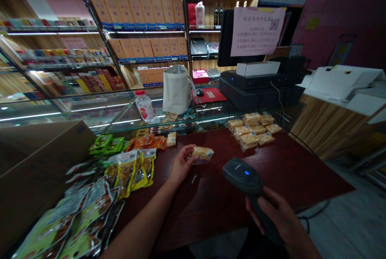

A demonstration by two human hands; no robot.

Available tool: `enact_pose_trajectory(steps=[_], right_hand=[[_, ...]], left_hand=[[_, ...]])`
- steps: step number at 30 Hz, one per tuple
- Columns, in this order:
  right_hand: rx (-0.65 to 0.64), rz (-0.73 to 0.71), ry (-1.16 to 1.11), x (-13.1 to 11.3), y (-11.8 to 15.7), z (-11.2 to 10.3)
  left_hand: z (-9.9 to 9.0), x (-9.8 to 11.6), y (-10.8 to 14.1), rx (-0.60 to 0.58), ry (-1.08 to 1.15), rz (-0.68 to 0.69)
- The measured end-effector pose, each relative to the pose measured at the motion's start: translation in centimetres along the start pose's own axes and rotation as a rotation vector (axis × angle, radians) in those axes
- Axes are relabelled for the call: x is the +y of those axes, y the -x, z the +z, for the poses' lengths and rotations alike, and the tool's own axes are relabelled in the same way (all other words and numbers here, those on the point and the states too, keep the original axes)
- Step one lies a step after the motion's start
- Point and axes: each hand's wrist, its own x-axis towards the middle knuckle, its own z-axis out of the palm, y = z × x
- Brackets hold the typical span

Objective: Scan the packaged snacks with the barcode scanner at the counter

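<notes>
My left hand (182,163) pinches the left end of a small wrapped snack (203,153) over the dark red table. A pale label shows on the snack's right end. Wrapped round the handle of a black barcode scanner (243,174), my right hand (273,210) is at the lower right. The scanner's head, with a blue light on top, points up and left towards the snack. A pile of similar wrapped snacks (253,130) lies at the back right of the table. One more wrapped snack (171,139) lies beside the orange packets.
Green packets (104,143), orange packets (144,141), yellow-edged pouches (126,174) and larger pouches (72,218) lie left, beside a cardboard box (45,162). Behind are a glass counter, a red-capped jar (145,106), a white bag (176,92) and a cash register (259,90). A cable hangs at right.
</notes>
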Motion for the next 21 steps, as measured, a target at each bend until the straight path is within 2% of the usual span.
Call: enact_pose_trajectory(steps=[5,13,17,21], right_hand=[[0.002,0.003,0.031,-0.2,0.1,-0.1],[0.029,-0.015,-0.03,0.1,-0.1,-0.7],[0.172,0.008,-0.122,0.0,-0.1,-1.7],[0.318,-0.024,-0.187,0.0,0.1,-3.9]], left_hand=[[0.0,-0.2,0.1,0.033,-0.102,0.012],[1.0,0.4,-0.2,-0.033,0.031,-0.037],[3.0,0.9,-1.1,-0.113,0.095,-0.086],[6.4,1.9,-3.2,-0.197,0.199,-0.137]])
